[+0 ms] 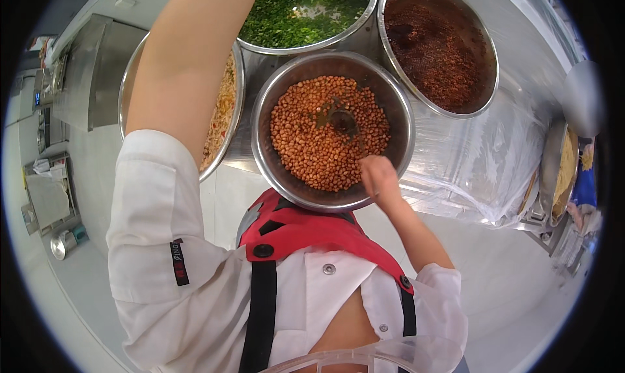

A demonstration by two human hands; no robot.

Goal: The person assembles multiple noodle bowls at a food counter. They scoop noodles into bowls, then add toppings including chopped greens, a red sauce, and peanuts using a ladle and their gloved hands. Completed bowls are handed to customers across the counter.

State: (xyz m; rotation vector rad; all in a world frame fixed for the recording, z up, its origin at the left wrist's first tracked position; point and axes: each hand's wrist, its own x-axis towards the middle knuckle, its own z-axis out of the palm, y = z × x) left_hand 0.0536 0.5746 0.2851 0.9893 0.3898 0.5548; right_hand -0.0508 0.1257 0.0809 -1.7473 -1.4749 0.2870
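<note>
A steel bowl (258, 135) of reddish-brown peanuts (306, 135) stands right in front of me. A dark hollow shows among the peanuts, right of their middle. My right hand (379, 175) hangs over the bowl's near right side, fingers curled in and somewhat blurred; what they hold, if anything, is hidden. My left forearm (189, 60) stretches up across a steel bowl (239, 106) of pale crumbly food with red bits, and its hand lies beyond the top edge. Chopped green herbs (293, 14) fill a wide bowl at the far side, cut off by the frame.
At the far right is a steel bowl (489, 86) of dark red chilli-like flakes. Clear film (482, 171) covers the steel table's right part. Beyond it stands a container of yellowish powder (565, 171). A metal pot (63, 244) sits at far left.
</note>
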